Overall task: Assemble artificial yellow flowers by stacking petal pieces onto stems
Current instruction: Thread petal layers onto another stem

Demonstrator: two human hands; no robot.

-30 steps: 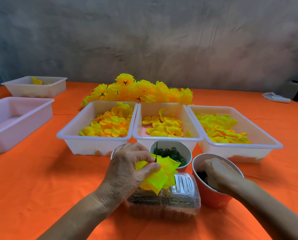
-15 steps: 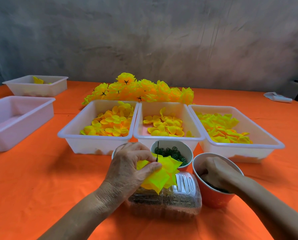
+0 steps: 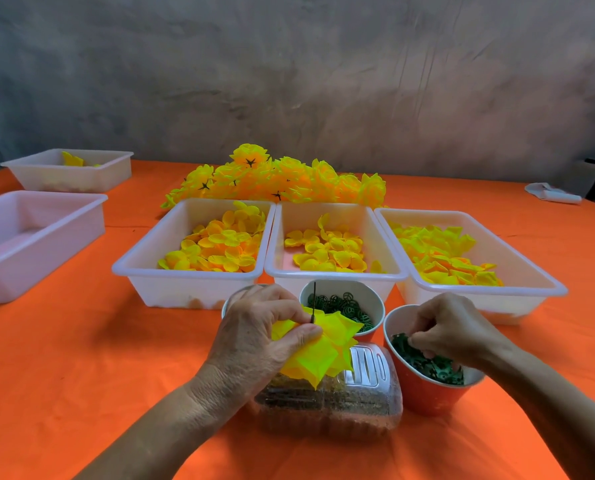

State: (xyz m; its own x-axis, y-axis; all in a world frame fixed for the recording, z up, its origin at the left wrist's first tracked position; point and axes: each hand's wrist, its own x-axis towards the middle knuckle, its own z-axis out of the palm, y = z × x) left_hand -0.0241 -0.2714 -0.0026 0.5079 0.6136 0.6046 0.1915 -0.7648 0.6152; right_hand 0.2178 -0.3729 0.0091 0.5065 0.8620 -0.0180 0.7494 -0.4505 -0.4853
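My left hand [image 3: 258, 341] grips a half-built yellow flower [image 3: 320, 351], petals stacked on a thin dark stem [image 3: 313, 301] that pokes up above them. My right hand [image 3: 451, 327] hovers over the rim of an orange cup [image 3: 424, 396] of small green pieces [image 3: 431, 367], its fingertips pinching one of them. Three white trays of yellow petals stand behind: left tray [image 3: 150, 268], middle tray [image 3: 334, 273], right tray [image 3: 531, 285]. A heap of finished yellow flowers [image 3: 282, 181] lies beyond them.
A white cup [image 3: 375, 303] of green rings stands between my hands. A clear plastic box [image 3: 327, 407] lies under the flower. Two more white tubs, near tub [image 3: 29, 244] and far tub [image 3: 67, 171], sit at the left on the orange tablecloth [image 3: 81, 375].
My right hand has lifted out of the orange cup, from deep inside to above its rim, now pinching a green piece. My left hand keeps the flower in place.
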